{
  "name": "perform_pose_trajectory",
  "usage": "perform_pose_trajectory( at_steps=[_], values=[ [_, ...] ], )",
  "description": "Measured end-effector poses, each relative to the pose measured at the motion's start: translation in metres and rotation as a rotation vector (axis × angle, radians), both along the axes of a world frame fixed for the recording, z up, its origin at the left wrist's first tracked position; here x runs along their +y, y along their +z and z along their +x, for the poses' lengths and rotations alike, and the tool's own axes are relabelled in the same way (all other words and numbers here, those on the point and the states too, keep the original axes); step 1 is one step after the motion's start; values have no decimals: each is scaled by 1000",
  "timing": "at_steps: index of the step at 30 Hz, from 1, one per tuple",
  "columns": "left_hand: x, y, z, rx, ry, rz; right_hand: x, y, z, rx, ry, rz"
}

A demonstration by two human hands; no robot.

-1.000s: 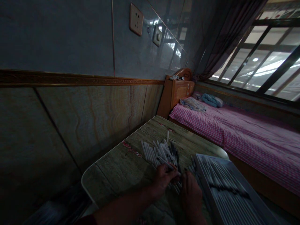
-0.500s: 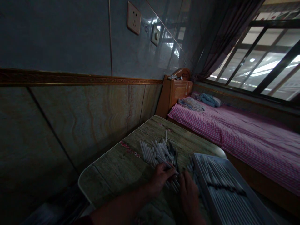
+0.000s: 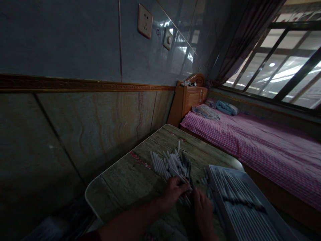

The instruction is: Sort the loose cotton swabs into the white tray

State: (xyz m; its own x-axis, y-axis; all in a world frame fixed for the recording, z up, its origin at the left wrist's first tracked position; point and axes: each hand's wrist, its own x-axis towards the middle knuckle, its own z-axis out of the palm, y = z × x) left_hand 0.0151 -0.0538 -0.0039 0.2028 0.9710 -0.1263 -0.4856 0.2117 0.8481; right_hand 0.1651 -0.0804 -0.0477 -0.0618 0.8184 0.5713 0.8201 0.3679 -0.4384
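Observation:
My left hand (image 3: 173, 190) is closed on a slim white pen barrel (image 3: 179, 174) that slants down toward my right hand. My right hand (image 3: 202, 206) is closed at the barrel's lower end; what its fingers pinch is hidden in the dim light. Beyond both hands, a loose pile of white pen barrels (image 3: 159, 164) lies on the table (image 3: 120, 190). Thin dark pieces (image 3: 186, 162) fan out at the pile's right side. A single white barrel (image 3: 179, 146) lies apart at the far end of the pile.
To the right stands a pale open box (image 3: 253, 182) holding rows of long white pens with dark middles. Small pale pieces (image 3: 205, 179) lie along its left side. A tiled wall (image 3: 112, 117) runs along the table's left, and a bed (image 3: 250, 134) stands behind it.
Both hands stay close together with the pen barrel between them, and my right hand has shifted slightly down. The whole view has shifted a little; the pile and box look unchanged.

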Motion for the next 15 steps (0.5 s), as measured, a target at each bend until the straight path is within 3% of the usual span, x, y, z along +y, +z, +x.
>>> perform_pose_trajectory(
  at_steps=[6, 11, 15],
  values=[
    [2, 3, -1, 6, 41, -31, -2, 7, -6, 55, -29, -103],
    [1, 4, -3, 28, -21, 17, -5, 4, -3, 1, -36, 31],
    [1, 2, -2, 28, -3, 12, -4, 0, -2, 6, -9, -13]
  ],
)
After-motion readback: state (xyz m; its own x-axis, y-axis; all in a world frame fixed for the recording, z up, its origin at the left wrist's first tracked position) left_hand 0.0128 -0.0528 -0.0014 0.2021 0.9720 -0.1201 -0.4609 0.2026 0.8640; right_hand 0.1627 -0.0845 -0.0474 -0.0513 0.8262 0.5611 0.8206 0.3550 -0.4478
